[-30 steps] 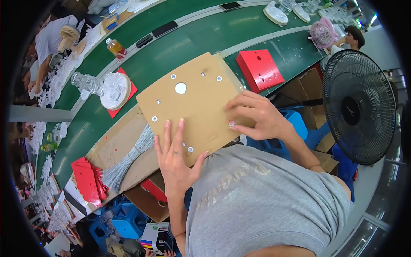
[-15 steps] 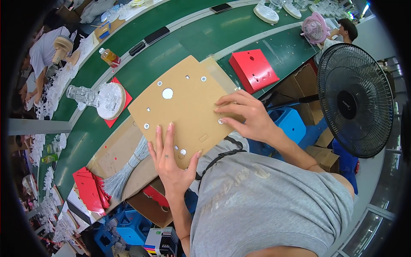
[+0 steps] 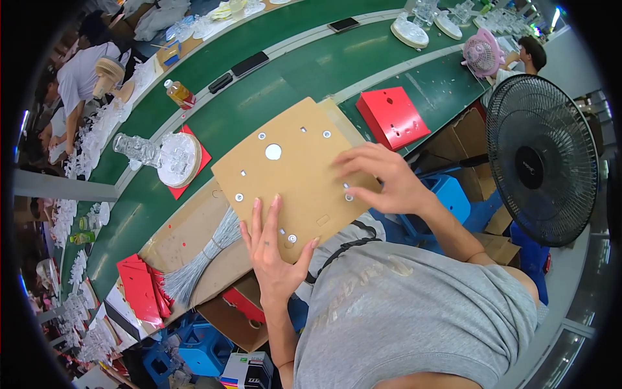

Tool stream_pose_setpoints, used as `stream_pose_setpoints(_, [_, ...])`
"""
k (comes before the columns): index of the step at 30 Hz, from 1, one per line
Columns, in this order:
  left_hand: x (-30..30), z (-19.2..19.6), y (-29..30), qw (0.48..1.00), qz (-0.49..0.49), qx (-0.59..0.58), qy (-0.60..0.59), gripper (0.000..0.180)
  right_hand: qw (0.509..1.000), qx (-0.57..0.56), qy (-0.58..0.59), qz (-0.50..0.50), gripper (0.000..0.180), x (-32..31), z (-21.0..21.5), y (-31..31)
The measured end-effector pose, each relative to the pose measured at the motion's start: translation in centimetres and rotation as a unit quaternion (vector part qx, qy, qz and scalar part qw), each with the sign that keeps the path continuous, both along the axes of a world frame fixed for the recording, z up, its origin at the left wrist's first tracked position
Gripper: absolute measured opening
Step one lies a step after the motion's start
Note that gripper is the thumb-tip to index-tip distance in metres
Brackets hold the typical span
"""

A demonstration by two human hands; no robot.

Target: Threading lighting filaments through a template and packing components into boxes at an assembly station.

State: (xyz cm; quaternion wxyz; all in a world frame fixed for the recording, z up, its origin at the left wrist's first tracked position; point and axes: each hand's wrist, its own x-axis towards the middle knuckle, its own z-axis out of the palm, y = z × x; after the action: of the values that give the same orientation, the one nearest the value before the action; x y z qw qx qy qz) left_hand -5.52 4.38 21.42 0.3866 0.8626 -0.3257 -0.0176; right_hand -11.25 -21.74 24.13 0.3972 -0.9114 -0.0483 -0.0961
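A tan fibreboard panel (image 3: 295, 175) lies tilted in front of me, with a larger round hole, small slots and several metal-ringed holes near its edges. My left hand (image 3: 275, 259) rests on its lower left part, fingers stretched flat and thumb spread along the near edge. Over the panel's right side is my right hand (image 3: 389, 178), its fingers bent and apart. The right thumb is beside a ringed hole (image 3: 349, 197); whether it touches is unclear. To the left of the panel lies a bundle of thin grey strands (image 3: 202, 260), tied in the middle.
Red folded pieces (image 3: 139, 290) lie at the left bench end; a red box (image 3: 392, 117) sits right of the panel. Beyond are a clear ornament on a round base (image 3: 179, 161), a bottle (image 3: 180, 95) and phones. A black fan (image 3: 541, 161) and blue stool (image 3: 447, 198) stand right.
The whole scene has shifted slightly right and down in the view. My right hand's fingers have lifted and drawn together a little over the panel; my left hand keeps its place on it.
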Motion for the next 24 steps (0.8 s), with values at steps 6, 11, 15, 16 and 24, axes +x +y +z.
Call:
stream_pose_setpoints(6, [-0.9,0.9,0.0,0.998,0.002,0.058,-0.007,0.078,0.976,-0.2,-0.014,0.082,0.052,2.8,-0.9,2.9])
stream_pose_setpoints(11, [-1.1,-0.2,2.9,0.949,0.248,0.191,-0.045,0.068,0.973,-0.223,-0.012,0.062,0.052,3.2,-1.0,3.0])
stream_pose_setpoints(15, [-0.5,2.0,-0.9,0.974,0.16,0.139,-0.086,0.064,0.973,-0.21,0.003,0.092,0.052,4.3,-0.2,1.7])
stream_pose_setpoints(16, [-0.8,2.7,-2.1,0.986,0.075,0.134,-0.062,0.065,0.974,-0.197,0.033,0.108,0.053,5.0,0.2,1.7])
stream_pose_setpoints(24, [-0.7,2.6,-7.0,0.967,0.157,0.203,0.002,0.066,0.977,-0.201,0.033,0.068,0.063,8.4,-1.2,-1.1])
